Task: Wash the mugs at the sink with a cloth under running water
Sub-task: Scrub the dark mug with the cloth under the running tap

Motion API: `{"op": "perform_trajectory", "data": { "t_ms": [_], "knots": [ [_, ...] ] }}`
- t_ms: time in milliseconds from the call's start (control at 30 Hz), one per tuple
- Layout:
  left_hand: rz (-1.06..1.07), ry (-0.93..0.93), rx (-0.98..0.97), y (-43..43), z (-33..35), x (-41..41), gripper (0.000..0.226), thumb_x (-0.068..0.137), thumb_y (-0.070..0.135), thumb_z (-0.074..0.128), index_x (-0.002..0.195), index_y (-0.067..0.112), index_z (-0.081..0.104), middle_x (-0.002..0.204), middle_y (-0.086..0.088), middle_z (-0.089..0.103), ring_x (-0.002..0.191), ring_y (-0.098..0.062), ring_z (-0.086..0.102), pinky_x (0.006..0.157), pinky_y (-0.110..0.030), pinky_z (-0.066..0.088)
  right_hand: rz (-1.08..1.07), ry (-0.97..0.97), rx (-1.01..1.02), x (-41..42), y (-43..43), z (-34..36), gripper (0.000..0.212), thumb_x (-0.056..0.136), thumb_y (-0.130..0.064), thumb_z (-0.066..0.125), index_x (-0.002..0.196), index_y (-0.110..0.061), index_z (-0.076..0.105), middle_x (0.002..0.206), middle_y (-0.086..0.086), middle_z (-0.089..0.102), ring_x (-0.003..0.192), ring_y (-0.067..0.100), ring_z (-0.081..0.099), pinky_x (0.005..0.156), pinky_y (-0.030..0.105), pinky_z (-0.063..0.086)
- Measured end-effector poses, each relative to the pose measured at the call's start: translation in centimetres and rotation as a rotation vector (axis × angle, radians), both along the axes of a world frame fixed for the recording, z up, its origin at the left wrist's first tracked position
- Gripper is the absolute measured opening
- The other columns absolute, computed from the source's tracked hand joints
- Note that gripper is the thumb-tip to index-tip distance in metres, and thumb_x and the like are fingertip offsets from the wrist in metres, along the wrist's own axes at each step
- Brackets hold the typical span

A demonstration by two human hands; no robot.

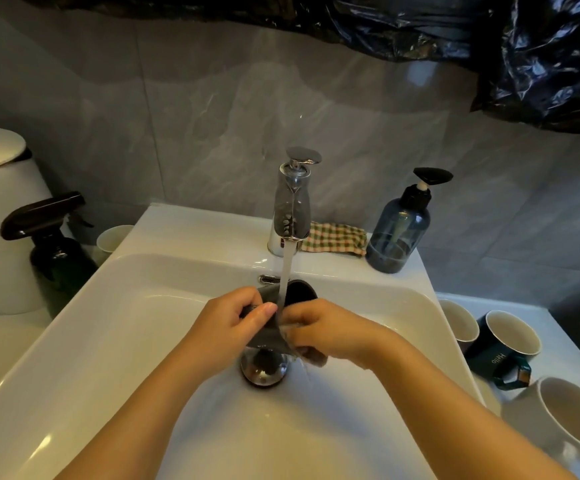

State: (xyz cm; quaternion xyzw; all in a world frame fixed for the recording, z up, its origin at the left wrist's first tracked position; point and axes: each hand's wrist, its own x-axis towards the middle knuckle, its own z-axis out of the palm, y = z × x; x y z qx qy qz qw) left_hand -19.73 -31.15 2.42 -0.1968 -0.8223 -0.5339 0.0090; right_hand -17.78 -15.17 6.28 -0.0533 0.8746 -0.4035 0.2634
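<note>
A dark grey mug (274,320) is tilted over the drain of the white sink (115,341), its mouth facing away, under the water stream (287,271) from the chrome tap (290,209). My left hand (228,327) grips the mug's side. My right hand (323,332) holds a wet cloth (311,356) against the mug; most of the cloth is hidden under the fingers.
On the right counter stand a white mug (458,320), a dark teal mug (503,344) and a large white mug (565,417). A checked cloth (337,239) and a blue soap bottle (399,230) sit behind the basin. A dark spray bottle (56,251) and a cup (110,239) stand at left.
</note>
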Motion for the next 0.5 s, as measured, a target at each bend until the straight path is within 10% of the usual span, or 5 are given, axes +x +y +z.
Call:
{"op": "perform_trajectory", "data": {
  "t_ms": [133,333,500],
  "knots": [
    [-0.029,-0.053,0.069,0.9,0.1,0.6,0.034,0.091,0.015,0.055,0.06,0.021,0.046,0.05,0.014,0.045,0.053,-0.001,0.042,0.052,-0.01,0.036,0.031,0.25,0.374,-1.1,-0.8,-0.9,0.03,0.095,-0.008,0.046,0.124,-0.011,0.052,0.117,0.013,0.06,0.102,0.027,0.058,0.092,0.034,0.049],
    [-0.032,-0.036,0.066,0.6,0.3,0.7,0.029,0.09,0.015,0.057,0.063,0.019,0.049,0.058,0.005,0.046,0.054,-0.002,0.043,0.053,-0.013,0.037,-0.293,-0.029,-0.383,-0.2,-0.6,-0.3,0.026,0.091,0.002,0.046,0.097,-0.02,0.058,0.098,0.003,0.064,0.089,0.017,0.063,0.077,0.027,0.055],
    [-0.044,-0.035,0.019,0.7,-0.1,0.6,0.03,0.09,0.018,0.057,0.062,0.021,0.046,0.053,0.013,0.046,0.054,-0.003,0.041,0.054,-0.015,0.034,0.147,0.147,0.356,-0.2,-0.1,0.6,0.022,0.09,-0.001,0.048,0.102,-0.013,0.061,0.092,0.004,0.06,0.083,0.021,0.057,0.073,0.028,0.05]
  ]
}}
